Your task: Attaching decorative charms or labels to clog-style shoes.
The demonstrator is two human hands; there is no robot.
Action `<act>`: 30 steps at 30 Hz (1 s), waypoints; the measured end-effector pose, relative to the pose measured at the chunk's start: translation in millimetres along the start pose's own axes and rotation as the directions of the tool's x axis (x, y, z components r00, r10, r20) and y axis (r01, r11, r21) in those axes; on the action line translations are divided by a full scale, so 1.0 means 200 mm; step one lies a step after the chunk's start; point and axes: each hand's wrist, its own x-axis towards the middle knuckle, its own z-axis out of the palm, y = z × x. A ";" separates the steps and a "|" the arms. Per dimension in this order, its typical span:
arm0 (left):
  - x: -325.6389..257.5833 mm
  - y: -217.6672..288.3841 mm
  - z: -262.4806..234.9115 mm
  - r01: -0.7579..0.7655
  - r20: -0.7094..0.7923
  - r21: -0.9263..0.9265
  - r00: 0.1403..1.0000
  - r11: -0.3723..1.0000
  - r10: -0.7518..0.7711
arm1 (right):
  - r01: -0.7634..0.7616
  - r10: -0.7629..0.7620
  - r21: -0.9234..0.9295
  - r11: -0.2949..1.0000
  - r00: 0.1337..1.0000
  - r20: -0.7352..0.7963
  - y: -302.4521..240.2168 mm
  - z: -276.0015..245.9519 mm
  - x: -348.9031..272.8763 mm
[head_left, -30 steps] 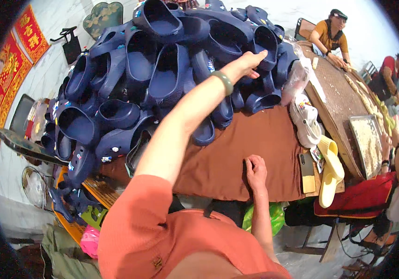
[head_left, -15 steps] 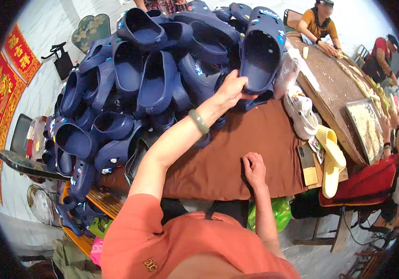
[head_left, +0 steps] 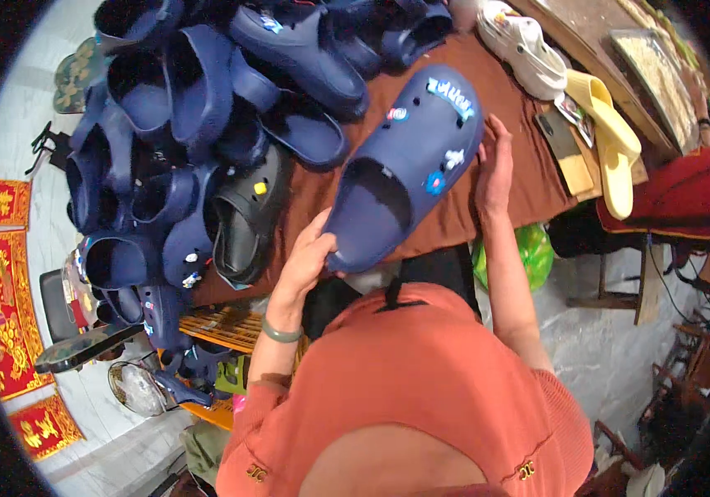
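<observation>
A navy blue clog with colourful charms on its upper is held over the brown cloth. My left hand, below a green bangle, grips it by the heel. The toe points up and to the right. My right hand is beside the toe end with its fingers apart and partly stretched; whether a fingertip touches the clog I cannot tell. To the left is a heap of navy clogs, and a black clog with a yellow charm leans at its near edge.
A white clog, a phone and pale yellow slippers sit along the table's right side. The brown cloth covers the table. An orange crate with more shoes stands below left. A wooden stool is at the right.
My left hand has brought the navy clog from the top of the heap down toward me. My right hand has come up beside its toe. The view has tilted nearer my body.
</observation>
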 end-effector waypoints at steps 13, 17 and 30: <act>-0.24 0.02 -0.05 -0.296 0.096 0.943 0.676 0.150 0.731 | 0.404 0.104 -0.554 0.728 0.734 0.671 -0.09 0.05 -0.13; -0.07 0.00 0.06 -0.391 0.087 0.579 0.902 0.715 0.423 | 0.524 0.081 -0.595 0.610 0.705 0.705 -0.15 0.08 -0.10; 0.29 -0.12 0.25 -0.150 0.080 -0.212 0.982 0.966 0.170 | 0.800 -0.167 -0.544 0.254 0.590 0.790 -0.07 0.18 -0.04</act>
